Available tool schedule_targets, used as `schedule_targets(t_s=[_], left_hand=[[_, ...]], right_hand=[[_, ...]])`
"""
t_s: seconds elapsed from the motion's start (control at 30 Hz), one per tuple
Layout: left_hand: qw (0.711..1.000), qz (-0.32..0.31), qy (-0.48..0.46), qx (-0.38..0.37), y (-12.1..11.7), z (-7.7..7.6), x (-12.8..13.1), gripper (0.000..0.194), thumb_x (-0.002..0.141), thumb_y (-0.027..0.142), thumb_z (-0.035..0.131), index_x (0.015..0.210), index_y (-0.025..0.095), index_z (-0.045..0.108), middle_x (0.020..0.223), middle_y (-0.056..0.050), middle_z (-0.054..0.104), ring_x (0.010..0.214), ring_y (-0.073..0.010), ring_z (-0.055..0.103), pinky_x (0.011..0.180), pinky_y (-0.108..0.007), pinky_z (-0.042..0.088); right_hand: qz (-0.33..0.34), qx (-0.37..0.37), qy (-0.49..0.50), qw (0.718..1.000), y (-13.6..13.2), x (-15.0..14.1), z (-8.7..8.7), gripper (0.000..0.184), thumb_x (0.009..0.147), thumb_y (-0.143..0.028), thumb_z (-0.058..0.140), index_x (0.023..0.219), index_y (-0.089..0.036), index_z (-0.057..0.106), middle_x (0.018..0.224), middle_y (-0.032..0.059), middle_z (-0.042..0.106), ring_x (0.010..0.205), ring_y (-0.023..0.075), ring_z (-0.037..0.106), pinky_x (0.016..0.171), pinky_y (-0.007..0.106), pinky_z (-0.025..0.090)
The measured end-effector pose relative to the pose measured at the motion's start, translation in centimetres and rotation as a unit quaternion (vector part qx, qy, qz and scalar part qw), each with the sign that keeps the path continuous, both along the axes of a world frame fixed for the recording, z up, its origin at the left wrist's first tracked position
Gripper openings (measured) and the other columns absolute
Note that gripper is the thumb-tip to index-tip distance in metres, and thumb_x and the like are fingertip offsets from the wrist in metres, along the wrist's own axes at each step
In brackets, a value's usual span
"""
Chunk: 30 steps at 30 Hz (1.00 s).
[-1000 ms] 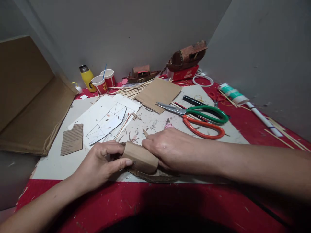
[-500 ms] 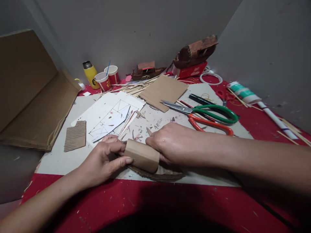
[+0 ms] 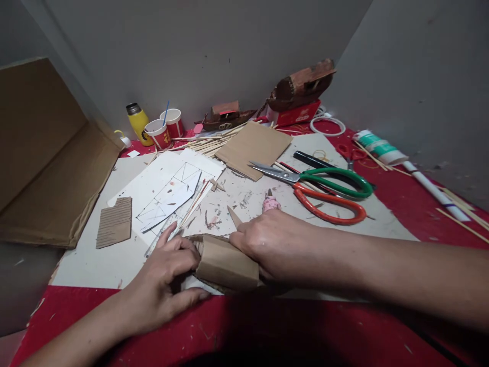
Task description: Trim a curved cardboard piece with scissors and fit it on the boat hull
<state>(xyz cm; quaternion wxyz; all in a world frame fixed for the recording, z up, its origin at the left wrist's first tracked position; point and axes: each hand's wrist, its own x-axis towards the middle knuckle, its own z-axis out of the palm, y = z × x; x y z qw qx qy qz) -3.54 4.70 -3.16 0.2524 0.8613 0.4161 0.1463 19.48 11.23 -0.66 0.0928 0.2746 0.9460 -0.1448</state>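
Note:
A curved brown cardboard piece (image 3: pixel 228 262) lies close to the table's front edge, over a darker base whose rim shows along its left and back. My left hand (image 3: pixel 168 278) has bent fingers at the piece's left end, while the thumb lies low in front. At the other end, my right hand (image 3: pixel 269 244) is closed on the piece, its fingertips mostly hidden. A pointed cardboard tip (image 3: pixel 234 218) sticks out beyond the right knuckles. Just behind that hand stands a small pink thing with a dark tip (image 3: pixel 271 203).
Large scissors (image 3: pixel 328 188) lie right of centre. Behind are a flat cardboard sheet (image 3: pixel 254 148), drawn paper patterns (image 3: pixel 171 188) and thin sticks (image 3: pixel 210 145). Paper cups (image 3: pixel 158 135), a yellow bottle (image 3: pixel 137 125) and model boats (image 3: pixel 301 84) line the back. An open carton (image 3: pixel 49 178) stands left.
The cardboard piece has turned slightly and come nearer to me. My left thumb has slid off its front face. The pink thing now shows behind my right hand.

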Motion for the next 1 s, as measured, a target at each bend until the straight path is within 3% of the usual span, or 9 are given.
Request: schedule_targets(t_s=[0.17, 0.43, 0.67, 0.87, 1.0], left_hand=[[0.998, 0.004, 0.008, 0.057, -0.6, -0.5, 0.5, 0.007, 0.087, 0.019, 0.058, 0.089, 0.02, 0.064, 0.082, -0.001, 0.067, 0.091, -0.0168, 0.057, 0.115, -0.049, 0.007], [0.996, 0.054, -0.05, 0.05, -0.8, -0.7, 0.4, 0.01, 0.084, 0.03, 0.064, 0.084, 0.021, 0.063, 0.078, -0.001, 0.065, 0.087, -0.0191, 0.056, 0.112, -0.05, 0.016], [0.99, 0.052, -0.124, 0.037, -0.4, -2.1, 0.1, 0.014, 0.082, 0.02, 0.066, 0.07, 0.02, 0.06, 0.075, 0.003, 0.061, 0.086, -0.0157, 0.055, 0.111, -0.045, 0.018], [0.989, 0.038, -0.137, 0.034, 0.1, -1.9, 0.0, 0.019, 0.077, 0.017, 0.069, 0.062, 0.017, 0.058, 0.082, 0.001, 0.06, 0.091, -0.0171, 0.053, 0.109, -0.044, 0.02], [0.991, 0.037, -0.129, 0.018, 0.1, -1.6, -0.1, 0.013, 0.078, 0.018, 0.067, 0.068, 0.018, 0.061, 0.086, 0.0, 0.06, 0.096, -0.0188, 0.052, 0.11, -0.044, 0.019]], right_hand=[[0.002, 0.001, -0.024, 1.0, 0.5, -0.2, 0.3, 0.011, 0.072, -0.019, 0.063, 0.083, -0.019, 0.067, 0.074, 0.0055, 0.071, 0.062, 0.0211, 0.065, 0.055, 0.029, 0.03], [-0.011, -0.042, -0.099, 0.994, 0.8, -1.7, 1.6, 0.015, 0.07, -0.015, 0.063, 0.082, -0.02, 0.07, 0.075, 0.0048, 0.072, 0.063, 0.0201, 0.065, 0.053, 0.028, 0.033], [-0.01, -0.047, -0.109, 0.993, 0.9, -2.4, 1.8, 0.011, 0.072, -0.013, 0.059, 0.074, -0.021, 0.066, 0.068, 0.0009, 0.069, 0.059, 0.0167, 0.061, 0.053, 0.026, 0.032], [0.001, -0.057, -0.068, 0.996, 1.1, -1.9, 1.4, 0.012, 0.069, -0.011, 0.057, 0.072, -0.021, 0.064, 0.066, -0.0006, 0.067, 0.056, 0.0135, 0.057, 0.051, 0.024, 0.03], [0.013, -0.034, -0.071, 0.997, 1.1, -1.8, 1.4, 0.013, 0.07, -0.012, 0.056, 0.074, -0.02, 0.066, 0.066, 0.0009, 0.068, 0.056, 0.0145, 0.058, 0.051, 0.025, 0.029]])
